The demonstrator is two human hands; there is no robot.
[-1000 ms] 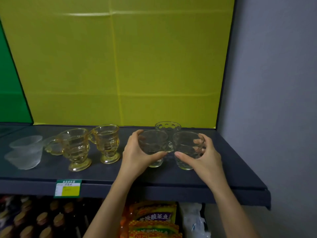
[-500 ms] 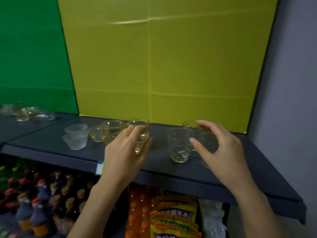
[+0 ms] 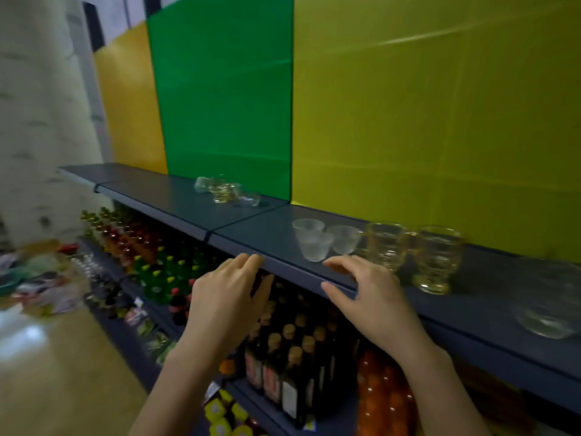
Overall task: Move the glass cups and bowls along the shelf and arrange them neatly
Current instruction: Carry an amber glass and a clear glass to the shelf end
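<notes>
Both hands were empty, fingers spread: the left hand [image 3: 228, 298] at the front lip of the shelf [image 3: 188, 204], the right hand [image 3: 366, 298] just short of the frosted glass bowls [image 3: 314, 243]. Beside those stood two amber footed cups [image 3: 412, 254], with a clear cup [image 3: 548, 305] blurred at far right and more glassware [image 3: 226, 191] far left. It looked like a pause between pieces; next, I'd guess, a gentle grip on the bowls.

1. Frosted small bowls [image 3: 314, 243]: 3, clustered near the shelf [image 3: 270, 234] front edge.
2. Amber footed cups [image 3: 435, 258]: 2, side by side.
3. Clear glass cup [image 3: 548, 305]: 1, blurred, toward the shelf's right end.
4. Far glassware cluster [image 3: 224, 190]: blurred, count unclear.
5. Hands: 2, both empty, left hand [image 3: 224, 298], right hand [image 3: 374, 302].
</notes>
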